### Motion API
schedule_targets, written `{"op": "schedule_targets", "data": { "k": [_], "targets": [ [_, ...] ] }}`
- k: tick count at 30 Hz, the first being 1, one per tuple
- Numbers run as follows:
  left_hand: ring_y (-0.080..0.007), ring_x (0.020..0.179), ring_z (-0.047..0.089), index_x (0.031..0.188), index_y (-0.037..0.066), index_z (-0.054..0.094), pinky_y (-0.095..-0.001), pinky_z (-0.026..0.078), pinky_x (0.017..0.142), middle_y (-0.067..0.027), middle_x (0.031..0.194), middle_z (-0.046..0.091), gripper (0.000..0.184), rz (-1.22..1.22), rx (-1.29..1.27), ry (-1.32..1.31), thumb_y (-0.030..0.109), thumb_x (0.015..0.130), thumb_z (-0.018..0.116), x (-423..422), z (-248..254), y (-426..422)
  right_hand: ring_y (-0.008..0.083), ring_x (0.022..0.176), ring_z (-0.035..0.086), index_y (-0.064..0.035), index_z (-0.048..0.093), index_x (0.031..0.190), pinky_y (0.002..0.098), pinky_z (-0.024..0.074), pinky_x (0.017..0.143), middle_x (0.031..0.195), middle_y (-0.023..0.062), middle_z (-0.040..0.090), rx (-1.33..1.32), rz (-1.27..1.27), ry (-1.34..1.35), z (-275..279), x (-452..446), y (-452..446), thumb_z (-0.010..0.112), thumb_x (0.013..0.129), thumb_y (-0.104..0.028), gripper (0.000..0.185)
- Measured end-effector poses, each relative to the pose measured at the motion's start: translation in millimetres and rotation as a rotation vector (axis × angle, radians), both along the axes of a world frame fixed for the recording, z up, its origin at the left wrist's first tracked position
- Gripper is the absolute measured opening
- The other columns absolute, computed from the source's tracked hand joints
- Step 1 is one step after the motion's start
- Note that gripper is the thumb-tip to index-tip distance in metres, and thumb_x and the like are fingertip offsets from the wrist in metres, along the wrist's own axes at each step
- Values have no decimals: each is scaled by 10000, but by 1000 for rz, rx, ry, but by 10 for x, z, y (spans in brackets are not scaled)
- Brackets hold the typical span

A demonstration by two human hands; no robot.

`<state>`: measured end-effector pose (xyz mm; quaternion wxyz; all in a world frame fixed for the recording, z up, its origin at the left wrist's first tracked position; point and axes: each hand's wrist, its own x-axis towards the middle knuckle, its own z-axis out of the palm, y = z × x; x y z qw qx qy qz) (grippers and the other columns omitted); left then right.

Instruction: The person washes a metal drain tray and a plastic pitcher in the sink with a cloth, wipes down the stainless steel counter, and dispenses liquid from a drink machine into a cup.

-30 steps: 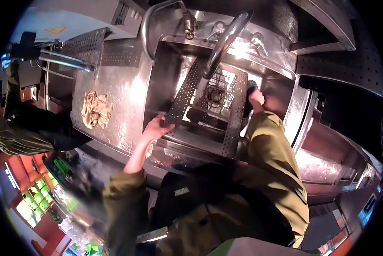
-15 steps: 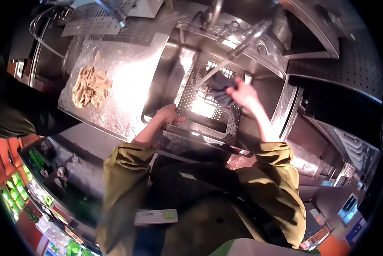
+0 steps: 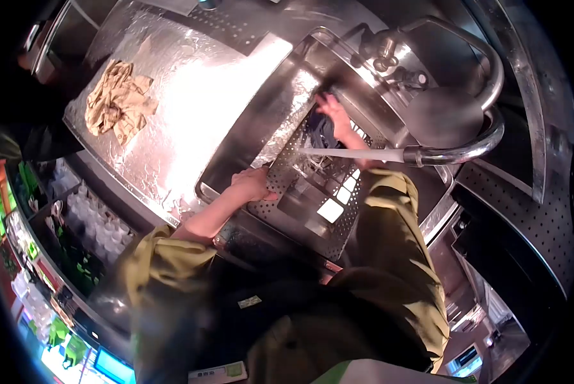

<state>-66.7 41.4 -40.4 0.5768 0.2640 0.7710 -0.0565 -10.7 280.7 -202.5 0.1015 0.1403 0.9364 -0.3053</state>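
Observation:
A perforated metal tray with rectangular openings sits tilted inside the steel sink. My left hand is closed round the tray's near left edge. Toward the far end of the tray, my right hand presses a dark cloth against its surface; the fingertips are slightly blurred. Water pours from the curved faucet onto the tray beside the cloth.
A crumpled tan cloth lies on the wet steel counter left of the sink. The faucet arches in from the right. Below the counter, at left, are racks of clear cups. A perforated panel stands at right.
My right hand and the dark cloth have moved to the tray's far end. The faucet and its stream now come from the right. My view has turned; my left hand keeps its hold.

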Motion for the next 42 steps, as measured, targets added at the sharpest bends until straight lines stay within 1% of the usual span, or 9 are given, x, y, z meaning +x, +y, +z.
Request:
{"op": "schedule_targets", "data": {
  "k": [8,10,12,15,21,26,28,33,42],
  "targets": [
    [-254,1068,500,1150,113,492,-364,415,860,-94,1119,547,695,-16,-40,-16,484,604,708,10,-46,18,222,1213,325,-23,424,1190,410,256,986,1270,128,396,-339,345,273,1030,568,-1029,410,813,-105,386],
    [-243,1072,502,1094,75,547,-354,423,847,-105,1128,542,662,-8,-41,10,497,608,704,9,-48,-31,211,1220,309,-44,420,1199,396,263,976,1273,104,402,-1649,-33,351,371,566,-1023,449,819,-146,395],
    [-242,1061,510,1118,77,531,-362,422,842,-110,1103,556,681,-32,-157,-4,500,611,698,27,118,123,247,1043,459,-62,432,1175,373,390,841,1203,110,461,-563,169,392,132,252,-396,484,827,-208,381],
    [-243,1050,518,1120,87,531,-369,423,836,-112,1092,561,635,-26,-136,41,456,633,701,4,160,157,276,1209,322,-118,394,1240,473,291,956,1284,103,376,-51,141,-52,-3,-245,247,385,867,-340,434],
    [-253,1046,519,1135,68,509,-372,415,846,-107,1104,555,732,-48,-194,-32,465,566,742,-63,-58,163,239,1151,360,-166,508,1108,571,180,934,1138,73,466,-59,252,283,302,224,-685,458,782,-481,457],
    [-222,1062,513,1128,90,526,-415,337,907,-54,1098,570,776,72,-157,18,559,539,716,-42,153,21,252,1195,331,-177,528,1074,549,114,1014,1121,57,484,-236,357,162,945,375,-1194,565,750,-315,354],
    [-249,1094,472,1146,19,471,-413,291,935,-92,1108,550,888,68,-145,128,630,534,670,-9,56,-93,263,1187,334,-172,524,1067,552,139,1003,1114,57,485,198,584,872,337,339,-785,547,774,-293,318],
    [-246,1098,418,1152,-32,423,-353,285,920,-110,1090,548,950,-162,-133,250,677,549,615,85,322,-148,283,1112,405,-171,505,1064,548,233,937,1105,74,519,36,107,199,312,115,-631,568,741,-363,381],
    [-240,1134,389,1069,103,579,-352,258,914,-75,1059,582,765,-270,-129,172,646,534,644,250,320,-64,237,1017,448,-78,490,1075,475,239,964,945,101,496,-241,433,363,1199,718,-1253,569,755,-308,402]
  ]
}}
